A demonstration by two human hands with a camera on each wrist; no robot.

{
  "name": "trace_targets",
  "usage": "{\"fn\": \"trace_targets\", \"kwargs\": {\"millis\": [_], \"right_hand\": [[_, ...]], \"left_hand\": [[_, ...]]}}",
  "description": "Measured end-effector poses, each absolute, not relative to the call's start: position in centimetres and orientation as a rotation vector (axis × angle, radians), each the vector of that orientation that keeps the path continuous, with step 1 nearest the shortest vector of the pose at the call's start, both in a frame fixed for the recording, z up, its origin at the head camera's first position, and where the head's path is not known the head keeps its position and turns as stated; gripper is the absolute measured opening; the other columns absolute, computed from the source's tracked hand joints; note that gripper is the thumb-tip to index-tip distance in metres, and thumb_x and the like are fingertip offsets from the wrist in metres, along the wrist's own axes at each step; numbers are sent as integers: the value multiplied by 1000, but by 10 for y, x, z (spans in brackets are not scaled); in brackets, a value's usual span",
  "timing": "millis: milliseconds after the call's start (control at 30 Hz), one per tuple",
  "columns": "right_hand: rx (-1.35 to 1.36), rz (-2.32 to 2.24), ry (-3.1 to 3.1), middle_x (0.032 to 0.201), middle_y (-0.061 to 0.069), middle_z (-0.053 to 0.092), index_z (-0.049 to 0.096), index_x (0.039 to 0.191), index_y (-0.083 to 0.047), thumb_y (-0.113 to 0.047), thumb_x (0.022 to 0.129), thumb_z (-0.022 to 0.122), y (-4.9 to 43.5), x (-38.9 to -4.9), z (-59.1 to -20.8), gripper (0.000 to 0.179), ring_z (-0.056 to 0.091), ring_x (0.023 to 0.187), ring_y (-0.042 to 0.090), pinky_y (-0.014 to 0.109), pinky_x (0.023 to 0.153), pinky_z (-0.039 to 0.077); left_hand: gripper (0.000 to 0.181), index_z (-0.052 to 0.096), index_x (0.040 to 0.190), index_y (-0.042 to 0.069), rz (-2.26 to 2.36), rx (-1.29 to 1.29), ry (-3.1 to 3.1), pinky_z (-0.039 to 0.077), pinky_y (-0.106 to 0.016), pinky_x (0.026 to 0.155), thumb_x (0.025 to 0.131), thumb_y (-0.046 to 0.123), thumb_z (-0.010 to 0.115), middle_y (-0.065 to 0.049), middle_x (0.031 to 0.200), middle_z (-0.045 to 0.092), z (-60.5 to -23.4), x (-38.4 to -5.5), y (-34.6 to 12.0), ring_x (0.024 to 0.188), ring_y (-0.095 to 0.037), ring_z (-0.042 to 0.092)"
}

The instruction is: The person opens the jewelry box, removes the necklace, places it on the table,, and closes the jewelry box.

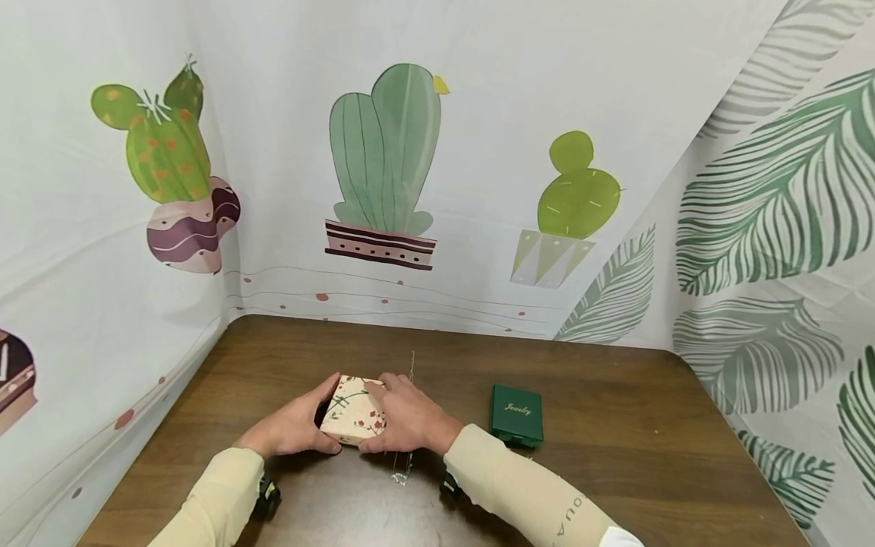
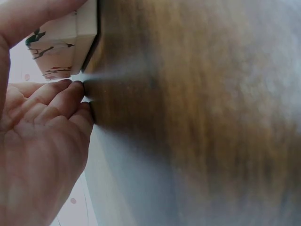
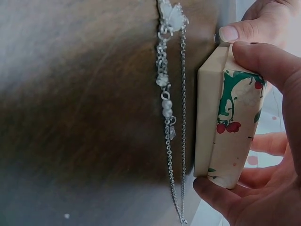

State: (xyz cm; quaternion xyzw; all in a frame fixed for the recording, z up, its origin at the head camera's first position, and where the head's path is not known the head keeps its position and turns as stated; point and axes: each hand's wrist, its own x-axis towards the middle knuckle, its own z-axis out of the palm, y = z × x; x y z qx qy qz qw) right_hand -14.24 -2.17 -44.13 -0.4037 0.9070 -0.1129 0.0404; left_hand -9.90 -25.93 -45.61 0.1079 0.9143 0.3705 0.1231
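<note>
A cream box (image 1: 354, 410) with a printed pattern of red flowers and green stems sits on the brown table, its lid seam visible in the right wrist view. My left hand (image 1: 298, 422) spans its left side, thumb at the near corner and fingers toward the far one. From the right, my right hand (image 1: 412, 416) grips the box, thumb at the near edge and fingers over the far side. Beside it lies a silver necklace (image 3: 168, 108) with clear beads and a pale, sparkling pendant (image 3: 172, 18); my right hand covers part of its chain in the head view.
A dark green box (image 1: 516, 414) lettered "Jewelry" stands to the right of my right hand. The wooden table (image 1: 615, 456) reaches back to a white cloth backdrop (image 1: 478, 152) printed with cacti and leaves.
</note>
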Motion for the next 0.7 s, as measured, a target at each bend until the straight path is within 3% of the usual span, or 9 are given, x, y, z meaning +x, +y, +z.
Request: {"fn": "trace_targets", "kwargs": {"millis": [700], "right_hand": [[-1266, -289, 2798, 143, 11, 55, 46, 156, -13, -60, 80, 83, -21, -141, -446, 97, 56, 120, 24, 31, 99, 54]], "left_hand": [[129, 17, 164, -3, 1088, 323, 2664, 40, -54, 115, 66, 23, 95, -25, 161, 43, -457, -99, -259, 139, -33, 50]]}}
